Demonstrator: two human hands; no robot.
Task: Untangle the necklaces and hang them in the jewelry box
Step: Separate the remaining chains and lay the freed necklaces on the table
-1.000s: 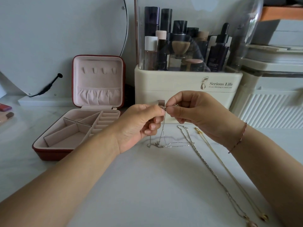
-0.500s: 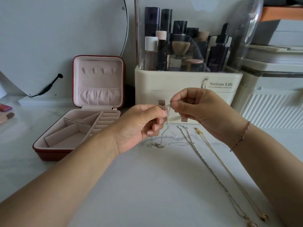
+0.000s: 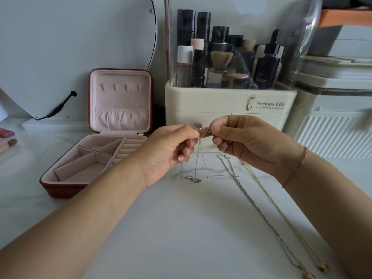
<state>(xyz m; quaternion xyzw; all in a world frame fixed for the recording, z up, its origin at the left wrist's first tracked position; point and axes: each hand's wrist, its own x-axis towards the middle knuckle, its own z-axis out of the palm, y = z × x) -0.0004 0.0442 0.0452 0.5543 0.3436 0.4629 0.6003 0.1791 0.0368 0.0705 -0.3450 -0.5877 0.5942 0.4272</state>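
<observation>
The thin silver necklace, pinched by fingertips of the left hand and the right hand above the surface beside the open jewelry box, should be teased loose gently, never tugged.

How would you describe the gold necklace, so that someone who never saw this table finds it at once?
Find the cream organizer marked Serious Life at the back. On the white table before it, two long chains lie side by side, running toward the near right corner. The gold necklace is the right one, yellow; the silver chain beside it is grey.
</observation>
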